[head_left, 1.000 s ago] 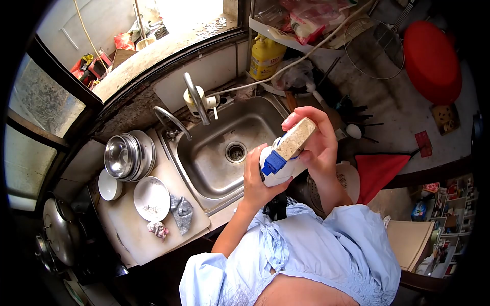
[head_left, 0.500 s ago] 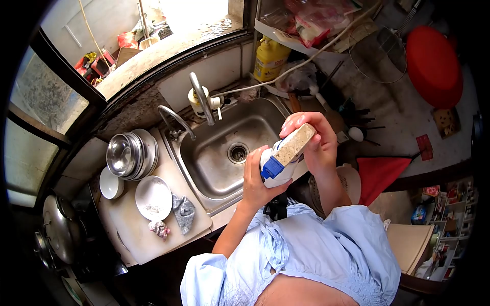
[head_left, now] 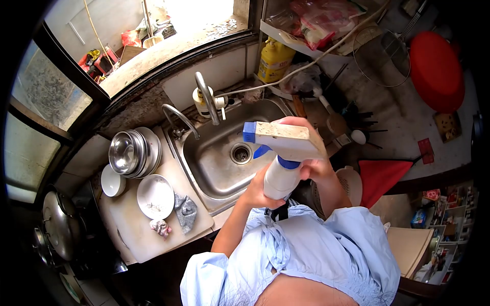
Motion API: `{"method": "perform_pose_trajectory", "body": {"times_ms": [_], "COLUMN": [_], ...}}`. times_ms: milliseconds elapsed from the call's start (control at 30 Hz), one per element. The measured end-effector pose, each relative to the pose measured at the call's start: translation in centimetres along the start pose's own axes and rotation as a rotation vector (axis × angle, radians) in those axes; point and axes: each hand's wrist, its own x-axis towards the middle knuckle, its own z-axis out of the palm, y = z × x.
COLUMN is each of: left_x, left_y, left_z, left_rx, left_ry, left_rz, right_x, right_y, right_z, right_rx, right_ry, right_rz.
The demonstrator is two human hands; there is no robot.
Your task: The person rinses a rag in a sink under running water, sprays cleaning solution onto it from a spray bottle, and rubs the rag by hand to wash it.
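A white spray bottle [head_left: 282, 178] with a blue collar and a blue-tipped spray head is held between both hands, at the near right edge of the metal sink [head_left: 212, 171]. My left hand [head_left: 259, 192] is wrapped round the body of the bottle. Behind the spray head, my right hand [head_left: 315, 153] grips near the neck, its fingers partly hidden. The spray head points left, over the sink, and its top has brownish stains. A blue trigger shows below it.
Left of the sink, a cutting board [head_left: 138, 237] bears a white plate [head_left: 155, 197], a grey cloth [head_left: 185, 212] and stacked metal bowls [head_left: 123, 152]. Two taps [head_left: 206, 97] rise behind the sink. A yellow jug [head_left: 274, 60] and a red basin [head_left: 436, 71] are at the back right.
The spray head has turned from pointing toward my body to pointing left across the sink. My right hand has shifted round behind the head and neck. The view has moved slightly.
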Motion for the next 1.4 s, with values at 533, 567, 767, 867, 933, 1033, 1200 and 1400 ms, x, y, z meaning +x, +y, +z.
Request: {"method": "perform_pose_trajectory", "body": {"times_ms": [533, 567, 767, 867, 933, 1033, 1200, 1400], "left_x": [0.9, 0.9, 0.1, -0.8, -1.3, -1.8, -2.0, -1.5], "left_y": [0.6, 1.7, 0.0, 1.0, 1.1, 1.2, 0.2, -0.8], "left_z": [-0.3, -0.2, -1.1, -1.3, -1.4, -1.4, -1.3, -0.4], "left_rx": [0.252, 0.202, 0.467, 0.533, 0.561, 0.576, 0.622, 0.581], "left_ry": [-0.188, -0.169, -0.072, 0.062, 0.142, 0.251, 0.278, 0.239], "left_rz": [0.055, 0.006, 0.234, 0.228, 0.254, 0.352, 0.361, 0.328], "right_x": [0.3, 0.0, -0.7, -0.6, -0.6, -0.6, -1.0, -1.8], "right_y": [0.9, 1.5, 3.6, 3.9, 4.3, 5.0, 5.5, 4.7], "right_z": [-1.1, -0.9, -0.7, -0.1, -0.1, -0.6, 0.4, -0.5], "right_rx": [0.04, 0.2, 0.165, 0.122, 0.053, -0.11, -0.168, -0.2], "right_ry": [-0.492, -0.442, -0.385, -0.282, -0.231, -0.204, -0.023, 0.024], "right_rz": [0.085, 0.087, 0.084, 0.089, 0.076, 0.037, 0.023, 0.098]}}
